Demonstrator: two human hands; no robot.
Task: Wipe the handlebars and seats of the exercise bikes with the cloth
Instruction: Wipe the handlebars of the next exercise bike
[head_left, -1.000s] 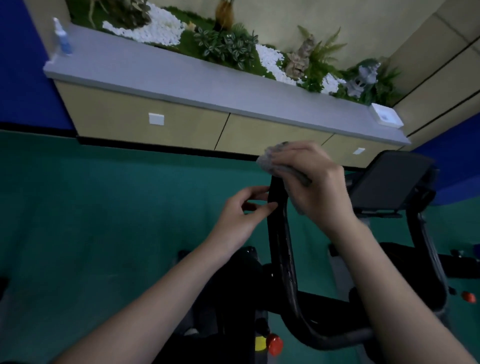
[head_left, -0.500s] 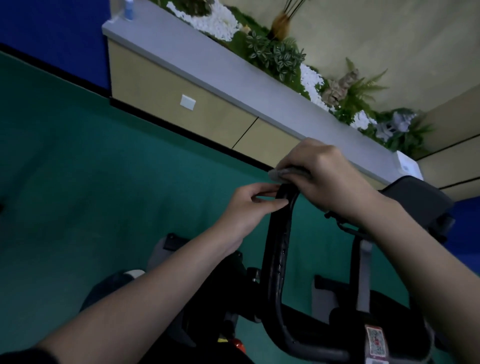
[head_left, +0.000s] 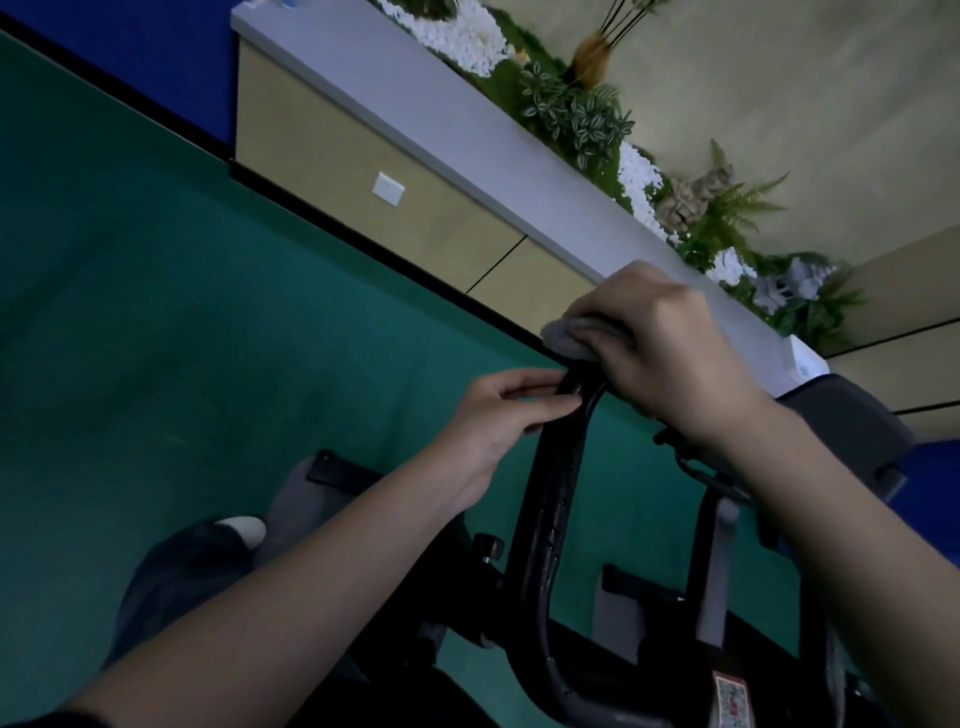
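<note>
A black handlebar (head_left: 550, 509) of the exercise bike rises from the frame at the bottom to the middle of the view. My right hand (head_left: 670, 353) grips a grey cloth (head_left: 571, 338) wrapped over the handlebar's top end. My left hand (head_left: 498, 415) pinches the bar just below the cloth, thumb and fingers on either side. Most of the cloth is hidden under my right hand.
A dark console screen (head_left: 852, 415) sits behind my right wrist. A grey-topped beige cabinet (head_left: 415, 218) with plants and white pebbles runs along the wall. Green floor (head_left: 182, 312) spreads to the left. My shoe (head_left: 244, 527) shows at lower left.
The view has tilted and shifted, so the cabinet now runs diagonally. Both hands stay at the top of the handlebar, the right one working the cloth over its end.
</note>
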